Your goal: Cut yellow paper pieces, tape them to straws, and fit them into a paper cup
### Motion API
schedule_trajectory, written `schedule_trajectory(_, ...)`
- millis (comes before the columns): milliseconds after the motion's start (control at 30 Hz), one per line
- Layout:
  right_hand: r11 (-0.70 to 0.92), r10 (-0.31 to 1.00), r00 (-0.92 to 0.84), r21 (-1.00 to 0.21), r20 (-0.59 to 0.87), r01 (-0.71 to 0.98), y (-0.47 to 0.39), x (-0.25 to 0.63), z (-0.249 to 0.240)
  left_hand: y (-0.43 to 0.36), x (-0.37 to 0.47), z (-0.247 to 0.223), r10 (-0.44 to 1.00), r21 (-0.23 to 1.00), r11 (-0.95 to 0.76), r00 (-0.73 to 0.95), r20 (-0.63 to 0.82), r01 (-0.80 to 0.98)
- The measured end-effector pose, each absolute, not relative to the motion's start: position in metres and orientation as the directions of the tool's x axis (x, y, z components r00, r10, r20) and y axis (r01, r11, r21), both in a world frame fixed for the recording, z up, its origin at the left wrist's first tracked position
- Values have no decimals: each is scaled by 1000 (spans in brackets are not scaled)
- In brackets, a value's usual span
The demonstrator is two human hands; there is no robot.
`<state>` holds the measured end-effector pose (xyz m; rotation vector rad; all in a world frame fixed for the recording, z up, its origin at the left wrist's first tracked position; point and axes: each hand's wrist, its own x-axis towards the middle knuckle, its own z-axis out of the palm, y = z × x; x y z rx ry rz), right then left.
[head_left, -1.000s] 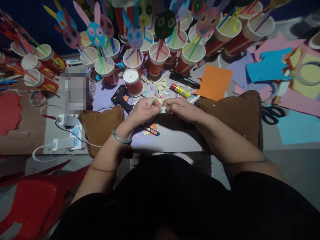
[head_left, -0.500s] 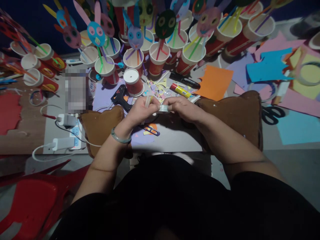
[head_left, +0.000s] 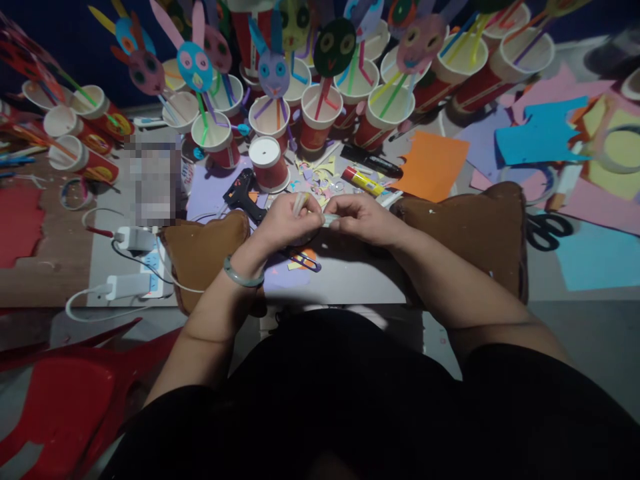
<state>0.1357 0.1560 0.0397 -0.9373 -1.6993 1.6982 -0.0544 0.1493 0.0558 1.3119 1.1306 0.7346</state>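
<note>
My left hand (head_left: 295, 219) is closed, with a pale thin tube (head_left: 300, 202) sticking up between thumb and fingers. Its fingertips also meet a small whitish roll that looks like tape (head_left: 330, 219). From the other side my right hand (head_left: 363, 219) pinches this roll, and the fingers cover most of it. Just beyond the hands lie small paper scraps (head_left: 320, 175) and a red-and-yellow glue stick (head_left: 363, 180). A black glue gun (head_left: 245, 197) rests left of my left hand. Below that hand is a purple-handled cutter (head_left: 303, 259).
Red paper cups (head_left: 320, 123) with straws and paper animal faces crowd the back. Brown cushions (head_left: 465, 240) flank my forearms. Black scissors (head_left: 547, 230) and coloured sheets (head_left: 435, 163) lie right; a power strip (head_left: 155, 270) with cables sits left. A red chair (head_left: 70, 400) stands lower left.
The roll between my hands has turned and is more covered by the fingers now. My right hand's fingers have shifted slightly. The view has moved a little.
</note>
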Motion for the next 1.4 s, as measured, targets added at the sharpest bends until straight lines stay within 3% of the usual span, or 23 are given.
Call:
schedule_trajectory(367, -107, 780, -611, -991, -134, 80, 157, 136, 42, 150, -55, 57, 893, 971, 197, 384, -235, 137)
schedule_trajectory(667, -252, 788, -575, -967, -218, 21, 155, 137, 44, 151, -59, 49, 875, 971, 224, 421, -238, 83)
schedule_trajectory(1400, -390, 748, -610, -917, -259, -88, 157, 138, 44, 150, -58, 49, 847, 945, 322, 427, -317, 61)
